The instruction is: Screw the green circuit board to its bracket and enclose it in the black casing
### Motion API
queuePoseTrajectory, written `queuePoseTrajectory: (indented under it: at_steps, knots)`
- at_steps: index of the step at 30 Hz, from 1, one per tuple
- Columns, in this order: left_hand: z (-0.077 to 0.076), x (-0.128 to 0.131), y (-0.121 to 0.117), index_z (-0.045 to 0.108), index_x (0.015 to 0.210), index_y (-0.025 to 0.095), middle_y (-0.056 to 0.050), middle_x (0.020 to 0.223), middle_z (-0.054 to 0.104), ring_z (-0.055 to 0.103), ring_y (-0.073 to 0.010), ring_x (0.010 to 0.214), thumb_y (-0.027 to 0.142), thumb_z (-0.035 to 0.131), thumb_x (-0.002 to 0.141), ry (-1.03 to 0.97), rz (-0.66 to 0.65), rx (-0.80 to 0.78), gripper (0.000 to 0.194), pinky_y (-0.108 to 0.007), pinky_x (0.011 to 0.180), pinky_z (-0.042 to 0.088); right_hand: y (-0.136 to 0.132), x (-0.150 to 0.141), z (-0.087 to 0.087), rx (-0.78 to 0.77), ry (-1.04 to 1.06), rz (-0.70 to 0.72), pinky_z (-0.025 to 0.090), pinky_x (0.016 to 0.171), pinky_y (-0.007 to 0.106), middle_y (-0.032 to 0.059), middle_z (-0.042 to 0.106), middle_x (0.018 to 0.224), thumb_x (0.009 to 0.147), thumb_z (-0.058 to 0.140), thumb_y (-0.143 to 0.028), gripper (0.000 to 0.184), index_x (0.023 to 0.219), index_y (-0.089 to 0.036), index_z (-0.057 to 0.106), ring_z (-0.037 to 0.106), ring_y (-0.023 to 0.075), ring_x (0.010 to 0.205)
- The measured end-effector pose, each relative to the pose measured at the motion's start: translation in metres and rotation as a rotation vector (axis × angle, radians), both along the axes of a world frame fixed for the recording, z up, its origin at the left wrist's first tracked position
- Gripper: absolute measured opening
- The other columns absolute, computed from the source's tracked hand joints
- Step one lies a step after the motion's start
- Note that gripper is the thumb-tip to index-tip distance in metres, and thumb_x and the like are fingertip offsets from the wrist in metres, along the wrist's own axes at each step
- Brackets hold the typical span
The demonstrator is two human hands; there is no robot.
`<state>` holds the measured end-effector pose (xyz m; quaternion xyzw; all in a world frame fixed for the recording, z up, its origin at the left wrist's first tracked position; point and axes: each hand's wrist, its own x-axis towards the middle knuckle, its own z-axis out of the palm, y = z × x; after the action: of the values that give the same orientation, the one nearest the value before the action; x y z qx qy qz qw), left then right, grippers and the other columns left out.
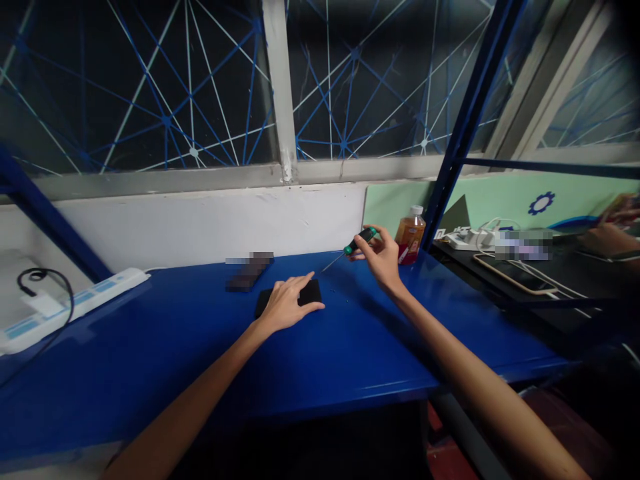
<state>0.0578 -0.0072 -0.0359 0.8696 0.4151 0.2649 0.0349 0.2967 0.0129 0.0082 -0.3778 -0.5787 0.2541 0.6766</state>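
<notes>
My right hand (pixel 383 257) grips a screwdriver (pixel 363 239) by its green and black handle. Its thin shaft slants down to the left, with the tip close to the black slab's right corner; whether it touches anything I cannot tell. Flat on a black rectangular slab (pixel 264 301) lies my left hand (pixel 290 300), fingers stretched out and thumb spread to the right, covering much of the slab. Two tiny dark bits (pixel 333 291), perhaps screws, rest on the blue table to the right of the slab.
Behind the slab lies a blurred dark object (pixel 253 270) on the blue table (pixel 320 367). A drink bottle (pixel 411 233) stands at the back right. A white power strip (pixel 100 293) lies left. On the neighbouring black desk are a phone (pixel 515 273), cables and another person's hand (pixel 613 237).
</notes>
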Motion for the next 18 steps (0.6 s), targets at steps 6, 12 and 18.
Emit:
queuePoseTrajectory:
  at_steps: [6,12,18]
  knots:
    - [0.0119,-0.0033,0.0002,0.048,0.133,0.022,-0.011,0.133,0.054,0.05,-0.0273,0.124,0.053,0.061,0.082,-0.224,0.004,0.006,0.061,-0.044,0.102,0.041,-0.0019,-0.0011,0.0021,0.033,0.016,-0.072,0.061,0.057,0.036,0.0055,0.061,0.082,0.083,0.056,-0.047,0.052,0.124,-0.02,0.04,0.069,0.021,0.068]
    - [0.0114,-0.001,-0.002,0.05,0.132,0.021,-0.011,0.132,0.055,0.051,-0.0271,0.122,0.05,0.063,0.082,-0.268,-0.033,0.015,0.059,-0.045,0.103,0.042,-0.0042,-0.0063,0.0005,0.024,0.029,-0.028,0.061,0.06,0.036,0.0046,0.061,0.08,0.082,0.057,-0.047,0.052,0.124,-0.019,0.04,0.069,0.022,0.071]
    - [0.0115,0.0003,-0.0038,0.05,0.132,0.023,-0.009,0.134,0.054,0.049,-0.0278,0.124,0.051,0.061,0.082,-0.267,-0.041,0.007,0.059,-0.046,0.104,0.042,-0.0026,-0.0058,-0.0014,0.043,0.041,-0.029,0.061,0.057,0.034,0.003,0.06,0.079,0.082,0.059,-0.046,0.051,0.121,-0.019,0.042,0.068,0.0201,0.068]
